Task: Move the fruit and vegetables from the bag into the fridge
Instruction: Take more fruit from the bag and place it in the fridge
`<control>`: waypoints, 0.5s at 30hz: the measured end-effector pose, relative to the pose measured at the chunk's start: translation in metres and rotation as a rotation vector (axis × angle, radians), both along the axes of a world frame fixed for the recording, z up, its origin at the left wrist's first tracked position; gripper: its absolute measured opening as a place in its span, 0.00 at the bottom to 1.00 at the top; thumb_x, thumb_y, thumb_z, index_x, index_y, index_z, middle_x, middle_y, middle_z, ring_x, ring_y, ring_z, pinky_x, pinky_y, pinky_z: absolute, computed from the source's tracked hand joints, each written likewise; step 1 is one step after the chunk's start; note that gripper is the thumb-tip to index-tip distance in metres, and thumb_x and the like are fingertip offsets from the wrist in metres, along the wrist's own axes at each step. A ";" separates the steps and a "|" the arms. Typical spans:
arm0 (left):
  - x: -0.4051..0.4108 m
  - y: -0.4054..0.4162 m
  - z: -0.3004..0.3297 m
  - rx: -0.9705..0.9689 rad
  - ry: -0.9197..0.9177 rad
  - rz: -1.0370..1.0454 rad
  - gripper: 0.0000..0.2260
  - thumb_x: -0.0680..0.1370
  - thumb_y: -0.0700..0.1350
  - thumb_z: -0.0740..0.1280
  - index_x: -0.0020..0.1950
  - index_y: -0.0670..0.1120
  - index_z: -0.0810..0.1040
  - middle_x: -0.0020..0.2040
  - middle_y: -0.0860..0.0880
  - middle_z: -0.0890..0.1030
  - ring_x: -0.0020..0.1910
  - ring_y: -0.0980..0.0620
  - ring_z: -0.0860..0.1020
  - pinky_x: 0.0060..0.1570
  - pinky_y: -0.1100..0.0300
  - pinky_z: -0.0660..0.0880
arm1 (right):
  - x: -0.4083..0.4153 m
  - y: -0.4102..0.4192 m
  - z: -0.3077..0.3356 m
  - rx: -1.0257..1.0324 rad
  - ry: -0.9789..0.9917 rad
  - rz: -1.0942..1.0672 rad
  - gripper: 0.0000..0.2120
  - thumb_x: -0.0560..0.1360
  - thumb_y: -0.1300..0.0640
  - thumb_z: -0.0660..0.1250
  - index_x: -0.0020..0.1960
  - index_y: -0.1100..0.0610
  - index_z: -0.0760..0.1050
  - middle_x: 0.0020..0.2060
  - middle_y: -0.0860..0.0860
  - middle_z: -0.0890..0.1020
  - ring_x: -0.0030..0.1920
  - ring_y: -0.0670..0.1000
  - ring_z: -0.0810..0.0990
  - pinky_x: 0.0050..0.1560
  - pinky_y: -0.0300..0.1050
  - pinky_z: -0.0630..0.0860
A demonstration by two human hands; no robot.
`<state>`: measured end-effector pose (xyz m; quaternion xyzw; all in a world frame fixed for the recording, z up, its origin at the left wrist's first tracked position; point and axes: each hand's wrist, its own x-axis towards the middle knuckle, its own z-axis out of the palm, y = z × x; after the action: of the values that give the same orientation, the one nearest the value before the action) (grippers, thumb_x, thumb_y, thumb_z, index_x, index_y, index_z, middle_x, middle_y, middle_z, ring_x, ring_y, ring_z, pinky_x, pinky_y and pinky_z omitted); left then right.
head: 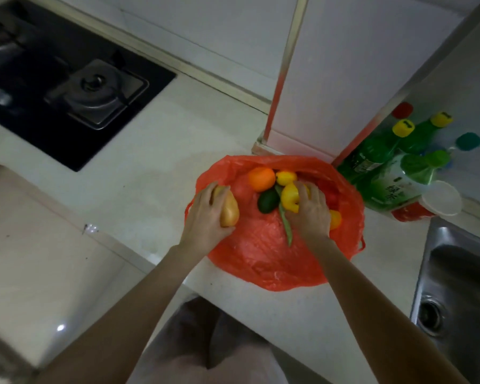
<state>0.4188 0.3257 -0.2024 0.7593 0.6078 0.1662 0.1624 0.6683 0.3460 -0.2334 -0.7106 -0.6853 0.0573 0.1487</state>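
On the pale table [150, 189] lay a crumpled red plastic bag [261, 259], mouth open. The left hand [205, 214] curled round a tan oval potato [230, 210] at the bag's left edge; the right hand [309, 209] gripped a yellow bell pepper [290, 198] inside. Beyond lay a long green bean [286, 225], dark avocado [268, 201], round orange [261, 179] and lemon [286, 177] (green bottles [372, 159] stood farther right).

— Surface? 
— Pale, lightly speckled countertop [155, 173], running into a tiled corner. 
— Set into it? 
— Black gas hob [67, 79] at far left; steel sink [455, 286] at right edge. 
— Lying on it? 
— One red plastic bag [261, 261], spread open at the front edge. Beside it, right: green bottles [372, 159] with yellow caps, and a white cup [442, 198] near the sink.
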 end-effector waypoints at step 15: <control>-0.152 -0.031 0.027 0.133 -0.188 0.317 0.39 0.61 0.47 0.79 0.69 0.45 0.68 0.69 0.42 0.66 0.64 0.40 0.68 0.62 0.46 0.69 | -0.182 -0.010 0.064 0.242 0.329 0.318 0.35 0.62 0.55 0.76 0.67 0.54 0.68 0.62 0.56 0.73 0.62 0.58 0.72 0.56 0.50 0.74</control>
<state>0.2668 0.2951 -0.1758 0.6444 0.6897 0.2994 0.1397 0.4864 0.3360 -0.1695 -0.5520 -0.7569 0.1123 0.3315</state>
